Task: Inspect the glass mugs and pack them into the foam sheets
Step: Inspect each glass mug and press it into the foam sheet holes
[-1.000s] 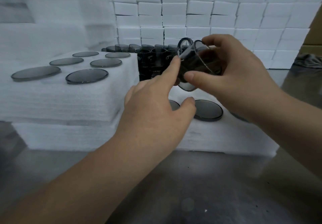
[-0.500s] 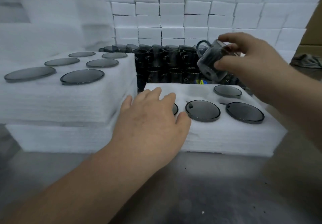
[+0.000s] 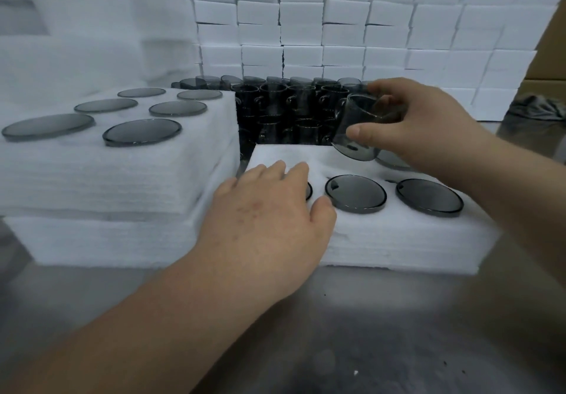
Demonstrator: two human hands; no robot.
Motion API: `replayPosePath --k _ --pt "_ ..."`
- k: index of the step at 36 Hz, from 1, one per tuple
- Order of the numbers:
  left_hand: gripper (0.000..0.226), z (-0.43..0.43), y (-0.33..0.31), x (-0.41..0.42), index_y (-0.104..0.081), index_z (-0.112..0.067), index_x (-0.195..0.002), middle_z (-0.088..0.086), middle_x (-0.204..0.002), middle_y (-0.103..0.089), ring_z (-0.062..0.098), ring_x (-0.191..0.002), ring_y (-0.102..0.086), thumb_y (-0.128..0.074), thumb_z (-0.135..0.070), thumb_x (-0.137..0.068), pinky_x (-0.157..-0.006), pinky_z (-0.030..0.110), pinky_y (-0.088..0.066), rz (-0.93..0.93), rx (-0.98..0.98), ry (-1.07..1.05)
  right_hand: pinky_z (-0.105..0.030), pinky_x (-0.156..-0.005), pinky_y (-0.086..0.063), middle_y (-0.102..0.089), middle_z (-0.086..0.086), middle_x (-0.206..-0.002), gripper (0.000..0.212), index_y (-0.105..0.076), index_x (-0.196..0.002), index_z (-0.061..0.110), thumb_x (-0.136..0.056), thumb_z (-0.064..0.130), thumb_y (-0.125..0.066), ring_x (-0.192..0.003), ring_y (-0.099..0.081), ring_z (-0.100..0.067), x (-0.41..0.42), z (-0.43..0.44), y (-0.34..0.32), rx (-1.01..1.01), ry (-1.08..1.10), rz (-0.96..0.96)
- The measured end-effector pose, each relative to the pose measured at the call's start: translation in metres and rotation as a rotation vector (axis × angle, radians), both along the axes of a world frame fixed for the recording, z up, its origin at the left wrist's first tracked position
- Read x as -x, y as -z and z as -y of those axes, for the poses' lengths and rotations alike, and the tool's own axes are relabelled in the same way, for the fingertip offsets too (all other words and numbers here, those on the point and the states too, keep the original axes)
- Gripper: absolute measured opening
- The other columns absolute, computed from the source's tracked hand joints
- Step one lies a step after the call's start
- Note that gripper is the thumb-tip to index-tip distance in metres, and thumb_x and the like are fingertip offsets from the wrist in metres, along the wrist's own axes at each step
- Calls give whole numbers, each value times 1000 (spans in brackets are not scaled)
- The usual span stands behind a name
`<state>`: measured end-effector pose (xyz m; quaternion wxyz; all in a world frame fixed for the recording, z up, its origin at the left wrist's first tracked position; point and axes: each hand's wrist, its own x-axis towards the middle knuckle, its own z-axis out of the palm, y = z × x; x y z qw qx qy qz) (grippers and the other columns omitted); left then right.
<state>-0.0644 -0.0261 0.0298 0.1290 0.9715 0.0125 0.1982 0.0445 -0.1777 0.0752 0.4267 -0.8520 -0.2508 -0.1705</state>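
My right hand [image 3: 422, 127] grips a smoky grey glass mug [image 3: 358, 136], tilted, bottom down, just above the back row of the low foam sheet [image 3: 382, 234]. Two mug bottoms [image 3: 355, 193] [image 3: 428, 197] show flush in that sheet's front row. A third is mostly hidden under my left hand [image 3: 269, 213], which lies flat with straight fingers on the sheet's left part. Behind the sheet stands a dense group of unpacked dark mugs [image 3: 284, 108].
A taller stack of foam sheets [image 3: 107, 179] on the left holds several packed mugs [image 3: 142, 131]. A wall of white foam blocks [image 3: 337, 32] closes the back. A cardboard box [image 3: 548, 56] and a dark cloth [image 3: 536, 108] are at the right. Grey metal tabletop [image 3: 367, 332] lies in front.
My right hand has carried the mug rightward and down toward the low sheet's back row. My left hand let go of the mug and came down flat on the foam.
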Motion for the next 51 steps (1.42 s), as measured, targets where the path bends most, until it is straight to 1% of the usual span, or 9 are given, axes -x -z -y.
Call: replayPosePath --k 8,14,17,21,27,31,35,40,51 --pt "85 1 -10 4 -4 -48 -137 -23 -142 -33 0 -122 -37 -54 -57 -69 -100 30 -35 333 368 151 -5 -49 -43 -61 20 -81 75 -60 -109 36 -44 72 -59 -69 -55 18 43 -17 -23 -7 -66 80" --pt "67 -2 -7 -1 -20 -56 -122 -32 -106 -52 -8 -105 -49 -60 -57 -68 -82 14 -41 428 507 148 -15 -47 -46 -59 27 -86 57 -61 -83 27 -52 74 -59 -66 -58 7 59 -26 -20 124 -168 83" --pt "60 -3 -5 -4 -27 -53 -125 -33 -102 -57 -15 -102 -49 -53 -58 -71 -77 7 -37 414 630 172 -33 -73 -52 -60 13 -94 38 -56 -91 30 -66 58 -52 -76 -60 -6 62 -20 -24 74 -200 47" --pt "53 -3 -5 -4 -40 -38 -133 -29 -104 -60 -15 -98 -52 -39 -52 -82 -80 6 -40 400 743 292 -11 -50 -43 -63 25 -71 36 -65 -100 43 -65 44 -55 -55 -56 5 57 -10 -33 81 -234 53" --pt "57 -1 -6 0 -39 -32 -139 -20 -123 -57 -10 -110 -50 -26 -49 -85 -95 6 -35 368 927 330 -26 -81 -52 -71 13 -96 40 -61 -105 30 -66 22 -65 -92 -67 -8 47 -7 -29 -17 -482 -150" --pt "67 -5 -5 -3 -24 -39 -143 -38 -100 -59 -25 -100 -45 -19 -59 -80 -93 -1 -27 332 859 188 -60 -84 -47 -72 1 -84 33 -70 -84 24 -56 40 -74 -83 -68 -18 42 -7 -25 -33 -410 -117" --pt "71 -3 -6 -1 -18 -38 -145 -37 -85 -51 -11 -108 -35 -16 -61 -78 -112 36 -22 233 579 96 -25 -61 -49 -66 -2 -68 19 -68 -73 21 -65 35 -79 -62 -58 -7 30 -9 -20 -149 -247 4" --pt "65 1 -3 0 -50 -30 -126 -8 -120 -56 12 -118 -34 -14 -57 -79 -110 36 -11 74 144 13 -10 -36 -33 -54 18 -45 17 -64 -66 25 -69 34 -77 -38 -44 1 8 -7 -7 -22 16 61" --pt "60 1 1 -2 -57 -29 -112 -14 -111 -55 11 -112 -42 -14 -54 -79 -105 36 -21 68 -7 46 -16 -64 -32 -65 11 -105 29 -66 -114 27 -86 33 -63 -77 -49 -3 -3 -12 7 304 147 170"
